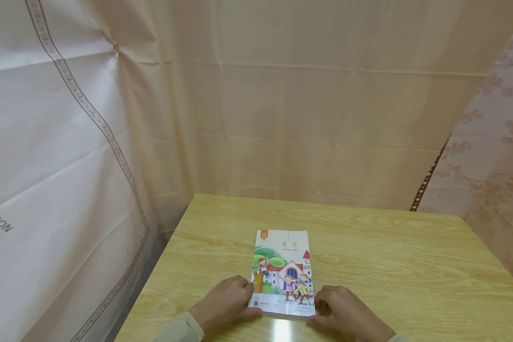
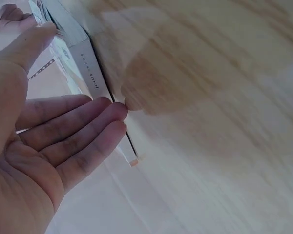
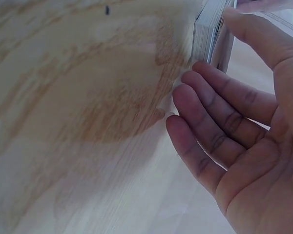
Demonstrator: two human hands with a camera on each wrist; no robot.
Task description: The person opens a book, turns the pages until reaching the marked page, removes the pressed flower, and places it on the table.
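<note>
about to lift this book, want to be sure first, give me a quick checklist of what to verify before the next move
1. Book lies flat and closed on the table, cover up: ok.
2. Left hand at the book's near left corner, fingertips against the spine edge, thumb on the cover: ok.
3. Right hand at the near right corner, fingers beside the page edges: ok.
4. Firm grip on both sides: not ok; in the wrist views the fingers are nearly straight, not curled round the book.
5. Fingers slid under the book: cannot tell.
6. Nothing resting on the cover besides the thumbs: ok.
</note>
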